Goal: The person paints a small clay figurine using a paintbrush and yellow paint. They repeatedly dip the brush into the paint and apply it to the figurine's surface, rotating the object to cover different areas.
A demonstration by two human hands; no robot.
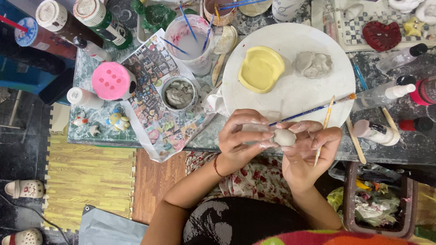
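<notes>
Small grey clay ball (284, 137), held

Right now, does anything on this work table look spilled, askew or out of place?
Nothing spilled or broken. The printed sheet hangs crumpled over the table's front edge, and the blue-handled paintbrush lies half off the white round board. Both hands, left and right, hold a grey clay ball.

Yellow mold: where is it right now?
In the head view, the yellow mold lies on the left part of the round white board, left of the grey clay lump.
</notes>
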